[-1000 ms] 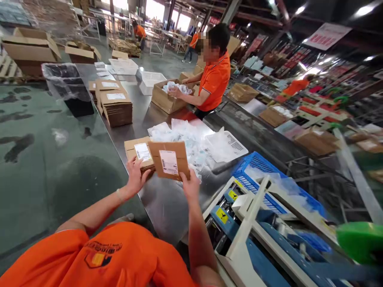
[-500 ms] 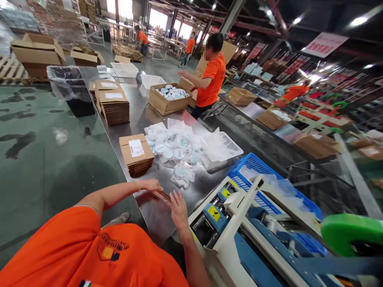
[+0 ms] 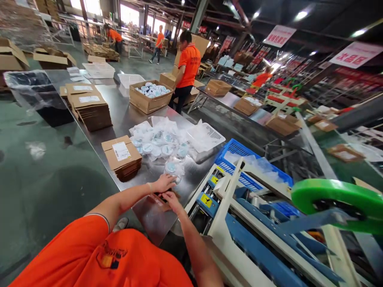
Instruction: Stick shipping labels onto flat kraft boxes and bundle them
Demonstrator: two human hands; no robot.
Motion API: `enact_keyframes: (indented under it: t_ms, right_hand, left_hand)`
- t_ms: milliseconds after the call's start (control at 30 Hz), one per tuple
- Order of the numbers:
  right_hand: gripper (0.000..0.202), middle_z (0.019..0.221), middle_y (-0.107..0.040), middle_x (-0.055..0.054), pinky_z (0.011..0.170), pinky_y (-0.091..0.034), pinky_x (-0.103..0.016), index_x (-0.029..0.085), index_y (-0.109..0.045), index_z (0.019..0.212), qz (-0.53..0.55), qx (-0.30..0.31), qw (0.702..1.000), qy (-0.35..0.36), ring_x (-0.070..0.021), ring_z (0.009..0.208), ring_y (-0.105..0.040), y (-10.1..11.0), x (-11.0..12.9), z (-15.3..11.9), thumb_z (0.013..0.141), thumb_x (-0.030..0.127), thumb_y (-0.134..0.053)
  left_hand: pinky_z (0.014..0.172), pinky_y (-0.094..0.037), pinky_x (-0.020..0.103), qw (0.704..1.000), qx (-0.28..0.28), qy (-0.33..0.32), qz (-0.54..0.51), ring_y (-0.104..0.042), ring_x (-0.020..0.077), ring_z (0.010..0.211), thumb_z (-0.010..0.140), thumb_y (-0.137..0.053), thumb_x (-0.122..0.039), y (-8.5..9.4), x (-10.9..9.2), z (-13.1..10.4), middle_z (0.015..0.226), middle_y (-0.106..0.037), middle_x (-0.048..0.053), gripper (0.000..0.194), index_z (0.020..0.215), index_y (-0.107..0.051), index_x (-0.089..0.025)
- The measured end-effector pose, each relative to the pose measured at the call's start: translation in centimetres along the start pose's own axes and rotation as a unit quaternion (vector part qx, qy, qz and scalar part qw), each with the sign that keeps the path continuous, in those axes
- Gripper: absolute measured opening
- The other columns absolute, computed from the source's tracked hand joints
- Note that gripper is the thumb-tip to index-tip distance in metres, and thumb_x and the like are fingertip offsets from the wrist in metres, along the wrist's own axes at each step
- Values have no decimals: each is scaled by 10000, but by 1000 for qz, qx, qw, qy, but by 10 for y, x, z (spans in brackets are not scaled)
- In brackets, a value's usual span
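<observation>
- Resting on the worktop (image 3: 121,107), seemingly for support, a carton (image 3: 162,205) is touched by left hand (image 3: 163,183) and right hand (image 3: 172,200).
- Whether it is gripped cannot be told.

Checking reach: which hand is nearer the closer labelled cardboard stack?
Left. The left hand is right of the cardboard stack, not touching; the right hand is farther right and lower in view.

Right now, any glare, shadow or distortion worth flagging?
Head view: bright far windows blow out; head view: pale reflections on the shiny grey metal table; head view: soft dark shadow on the smooth green floor; head view: large green ring at right looks stretched, probably wide-angle; head view: bare left hand and bare right hand readable, brown cardboard beneath partly covered.
</observation>
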State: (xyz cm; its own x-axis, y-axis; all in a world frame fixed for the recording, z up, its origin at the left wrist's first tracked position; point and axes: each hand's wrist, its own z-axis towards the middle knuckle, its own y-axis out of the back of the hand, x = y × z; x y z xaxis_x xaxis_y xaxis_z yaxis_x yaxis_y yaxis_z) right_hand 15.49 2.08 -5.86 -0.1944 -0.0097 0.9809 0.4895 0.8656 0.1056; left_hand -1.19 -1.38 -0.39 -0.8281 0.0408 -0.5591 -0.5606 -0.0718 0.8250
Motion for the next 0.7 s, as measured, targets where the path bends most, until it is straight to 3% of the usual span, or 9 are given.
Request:
enact_keyframes:
  t_ms: [67,167,233,333,433,500,567,633,700]
  right_hand:
    - [642,988,-822,-100,957,-619,-460,223,-829,941,61,-44,997,-18,-294,947,-764,-5,-2,6,733,829,-803]
    - [634,957,-797,-84,925,-604,-414,218,-796,920,78,-85,993,-3,-264,933,-737,-12,-9,5,744,827,-807]
    - [615,919,-772,-73,888,-598,-387,218,-766,875,71,-93,993,0,-250,908,-722,-13,-12,4,780,825,-776]
    - [589,829,-720,-41,819,-580,-347,221,-701,812,33,-90,995,7,-222,830,-687,-11,-11,5,828,809,-725]
    - [502,805,-718,-47,817,-564,-341,221,-685,799,-109,-80,990,45,-218,810,-672,1,-2,7,969,687,-607]
    - [410,896,-762,-93,890,-565,-368,215,-736,882,-248,-102,960,85,-244,886,-700,12,8,7,1047,538,-545]
    - [328,1125,-789,-167,1014,-549,-427,192,-778,1108,-372,-163,908,101,-306,1085,-719,20,16,7,1047,457,-595]
    - [548,1396,-715,-246,1115,-512,-503,151,-709,1386,-452,-209,865,63,-394,1312,-660,19,18,5,964,499,-752]
    - [902,1558,-604,-302,1140,-498,-555,123,-592,1560,-495,-182,850,-5,-465,1413,-596,5,14,1,833,563,-895]
  left_hand:
    - [1157,-466,509,996,-37,71,40,-575,368,1390,1034,-649,-384,9,5,-15,1449,-653,200,439,1412,-678,-164]
    - [995,-531,449,990,7,132,54,-661,362,1171,949,-779,-471,11,15,-50,1260,-695,191,445,1231,-714,-133]
    - [917,-534,396,994,71,77,44,-685,321,1057,952,-782,-468,8,21,-67,1172,-715,161,399,1170,-731,-137]
    - [976,-506,404,990,129,-1,52,-683,297,1062,1044,-661,-367,1,24,-69,1113,-745,137,236,1049,-769,-157]
    - [1048,-472,502,986,154,10,65,-649,353,1143,1072,-611,-367,-4,20,-53,1027,-752,147,287,942,-767,-163]
    - [1071,-457,563,988,127,51,75,-612,386,1211,1057,-634,-381,-8,16,-45,1087,-743,166,246,1035,-755,-168]
    - [1120,-429,612,989,68,102,82,-560,404,1311,995,-731,-390,-13,15,-43,1291,-694,189,299,1208,-709,-180]
    - [1149,-414,644,984,17,164,67,-510,424,1391,897,-849,-417,-16,18,-43,1476,-585,215,548,1343,-630,-185]
    - [1132,-439,647,975,6,219,31,-498,441,1410,820,-913,-467,-17,24,-44,1523,-524,232,722,1387,-574,-177]
